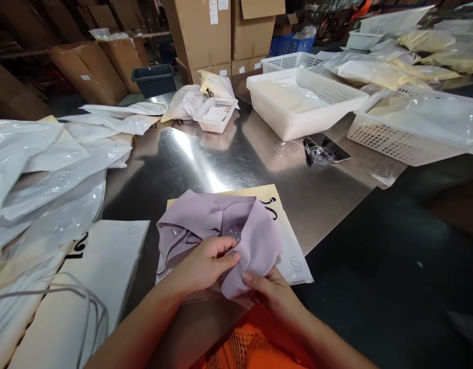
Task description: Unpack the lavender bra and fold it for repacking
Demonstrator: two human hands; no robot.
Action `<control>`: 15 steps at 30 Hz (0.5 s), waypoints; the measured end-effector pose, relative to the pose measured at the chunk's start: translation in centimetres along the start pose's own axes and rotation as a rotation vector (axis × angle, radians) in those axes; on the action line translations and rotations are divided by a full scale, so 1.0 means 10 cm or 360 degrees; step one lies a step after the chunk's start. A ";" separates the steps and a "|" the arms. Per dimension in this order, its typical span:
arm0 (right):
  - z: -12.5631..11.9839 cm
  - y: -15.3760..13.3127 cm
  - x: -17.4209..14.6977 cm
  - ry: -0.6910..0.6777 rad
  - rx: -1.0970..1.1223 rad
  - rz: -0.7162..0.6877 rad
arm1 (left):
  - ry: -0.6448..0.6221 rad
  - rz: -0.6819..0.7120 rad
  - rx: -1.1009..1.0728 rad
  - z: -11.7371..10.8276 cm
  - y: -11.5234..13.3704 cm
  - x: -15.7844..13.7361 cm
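A piece of mauve cloth, apparently a soft garment whose exact kind I cannot make out, lies bunched and partly opened out in front of me. My left hand pinches a fold of it near the middle, thumb against fingers. At the lower right edge my right hand grips the same cloth, its thumb on top and the other fingers mostly hidden beneath. Under the cloth rests a cream and white flat bag with black lettering and a small round logo.
Plastic-wrapped packets pile up on the left, near a white bag with a grey cable across it. White baskets, a phone and a small basket stand farther back on the metal table. Cardboard boxes rise behind.
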State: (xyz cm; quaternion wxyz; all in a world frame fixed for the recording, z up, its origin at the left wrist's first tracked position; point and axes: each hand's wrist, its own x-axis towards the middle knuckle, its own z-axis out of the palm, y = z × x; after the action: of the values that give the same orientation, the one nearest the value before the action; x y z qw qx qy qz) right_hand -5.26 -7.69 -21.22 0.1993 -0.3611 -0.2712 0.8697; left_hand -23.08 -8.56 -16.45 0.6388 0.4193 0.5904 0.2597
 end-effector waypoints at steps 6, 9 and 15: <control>0.07 0.00 0.03 -0.0055 0.0077 -0.0007 | 0.0041 -0.0021 -0.0094 0.00 0.02 -0.03; 0.07 0.03 0.07 -0.0119 0.0055 0.0010 | 0.0041 -0.0023 -0.0013 0.01 0.02 -0.03; 0.12 -0.01 0.04 0.0151 -0.0047 -0.0196 | 0.0529 0.0150 0.0447 0.06 0.06 -0.05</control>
State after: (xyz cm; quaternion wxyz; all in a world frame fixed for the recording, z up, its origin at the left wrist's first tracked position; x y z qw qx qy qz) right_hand -6.46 -7.80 -20.67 0.2597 -0.3876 -0.2959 0.8335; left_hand -22.49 -8.75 -15.72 0.4551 0.4828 0.6978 0.2700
